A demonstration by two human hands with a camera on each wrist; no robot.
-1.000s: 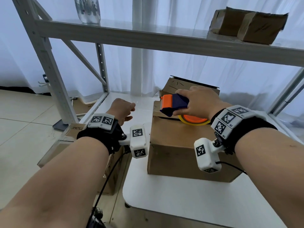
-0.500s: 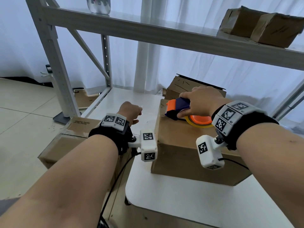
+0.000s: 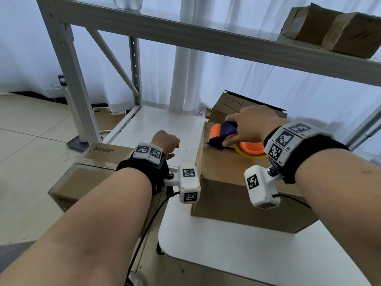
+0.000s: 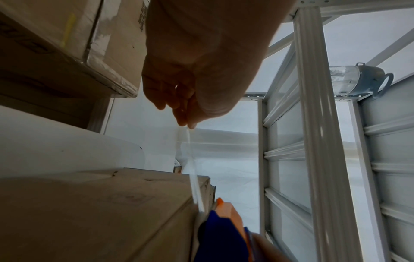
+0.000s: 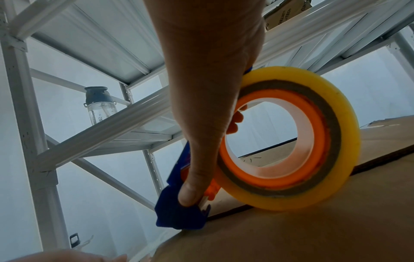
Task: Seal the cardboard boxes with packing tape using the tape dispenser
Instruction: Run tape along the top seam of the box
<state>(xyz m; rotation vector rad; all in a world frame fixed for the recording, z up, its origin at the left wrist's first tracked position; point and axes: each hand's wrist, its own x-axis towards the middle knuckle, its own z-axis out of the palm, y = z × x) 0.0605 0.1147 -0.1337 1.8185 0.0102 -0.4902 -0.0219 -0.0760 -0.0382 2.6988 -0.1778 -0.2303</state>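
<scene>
Both forearms reach in from the near edge, each wrist in a black band with white blocks printed with square black-and-white codes; "R2" and "R1" read on the right one.

White surface (image 3: 226, 250) with a rounded corner carries the box (image 3: 231, 188), a plain brown carton set near its left edge. On the box's top, at the far left corner, sits the dispenser (image 3: 223, 134), blue and orange, with a yellowish tape roll (image 5: 291, 140) on an orange hub, the roll's edge touching the cardboard.

Right hand (image 3: 253, 124) grip: fingers curled over the dispenser's body, thumb pressed on the blue nose (wrist view shows the nose down at the box's edge).

Left hand (image 3: 166, 142) grip: fingertips pinched together on the end of a clear tape strip (image 4: 193, 170), which runs taut from the pinch to the dispenser's mouth at the box corner. The hand is off the box's left side, apart from it.

Lower left, a second carton (image 3: 90, 172), print reading "...For Family", twice; first word cut off.

Further back, another box (image 3: 228, 108) just behind the first, partly hidden by the right hand.

Beyond: grey metal rack (image 3: 68, 75), beige tiled floor, white curtains. Top shelf holds a clear bottle (image 5: 99, 106) and two taped cartons (image 3: 332, 32), their lettering too warped to read.
</scene>
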